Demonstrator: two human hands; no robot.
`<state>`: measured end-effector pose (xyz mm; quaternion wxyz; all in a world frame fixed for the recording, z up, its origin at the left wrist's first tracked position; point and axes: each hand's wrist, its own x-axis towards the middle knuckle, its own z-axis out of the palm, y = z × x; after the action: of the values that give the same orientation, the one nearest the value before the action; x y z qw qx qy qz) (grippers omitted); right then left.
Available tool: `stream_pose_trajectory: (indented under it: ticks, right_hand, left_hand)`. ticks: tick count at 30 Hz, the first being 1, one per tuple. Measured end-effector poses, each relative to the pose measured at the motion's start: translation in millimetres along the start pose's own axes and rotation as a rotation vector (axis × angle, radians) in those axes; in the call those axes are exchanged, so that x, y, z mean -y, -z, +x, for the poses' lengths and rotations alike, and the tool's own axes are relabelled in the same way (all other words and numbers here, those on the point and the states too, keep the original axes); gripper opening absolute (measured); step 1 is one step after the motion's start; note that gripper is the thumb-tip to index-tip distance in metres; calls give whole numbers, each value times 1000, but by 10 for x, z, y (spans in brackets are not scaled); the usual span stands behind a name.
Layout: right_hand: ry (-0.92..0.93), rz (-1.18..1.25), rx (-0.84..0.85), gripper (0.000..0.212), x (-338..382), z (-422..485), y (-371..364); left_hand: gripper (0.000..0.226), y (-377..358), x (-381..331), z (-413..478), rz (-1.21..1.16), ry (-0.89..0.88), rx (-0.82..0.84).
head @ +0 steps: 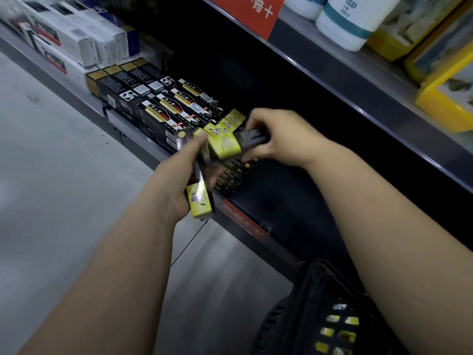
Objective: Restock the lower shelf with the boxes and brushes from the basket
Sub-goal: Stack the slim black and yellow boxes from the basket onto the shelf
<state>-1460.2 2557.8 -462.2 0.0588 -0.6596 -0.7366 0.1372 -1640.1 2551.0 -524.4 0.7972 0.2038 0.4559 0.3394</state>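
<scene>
My left hand (176, 180) grips a long black-and-yellow box (200, 198) over the front edge of the lower shelf (256, 226). My right hand (279, 139) grips another black-and-yellow box (226, 146) just above the shelf, its yellow end pointing left toward my left hand. Similar yellow-ended boxes (230, 121) lie on the shelf behind it. A row of black boxes (153, 103) fills the shelf further left. The black basket (330, 319) stands on the floor at the bottom right, with yellow boxes showing through its mesh.
White boxes (76, 39) are stacked at the far left of the shelf. The upper shelf (358, 80) carries white bottles (350, 24) and yellow packs (445, 80), with an orange sign (245, 11). Grey floor (51, 175) lies to the left.
</scene>
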Motion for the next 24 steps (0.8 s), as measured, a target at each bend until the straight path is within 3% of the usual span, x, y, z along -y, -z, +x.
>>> stream_pose_trajectory:
  ticks: [3,6,12,19,24]
  right_hand:
    - [-279,-19,-135,31,-246,50,-8]
    - [-430,-114,-133,33,-372,146,-173]
    - [-479,34,107,39,-355,238,-541]
    - [-428,221,131,48,-350,177,-605]
    - [-343,43,112,59,-232,166,-497]
  left_hand:
    - [31,27,-9,43,-96,1,-66]
    - [27,-8,45,62,-102,-2,-93]
    - [17,-89,115,82,-113,-24,-162]
    - [19,-107,130,77,-62,-91,-201]
    - [12,-90,126,90,-92,-57,-199]
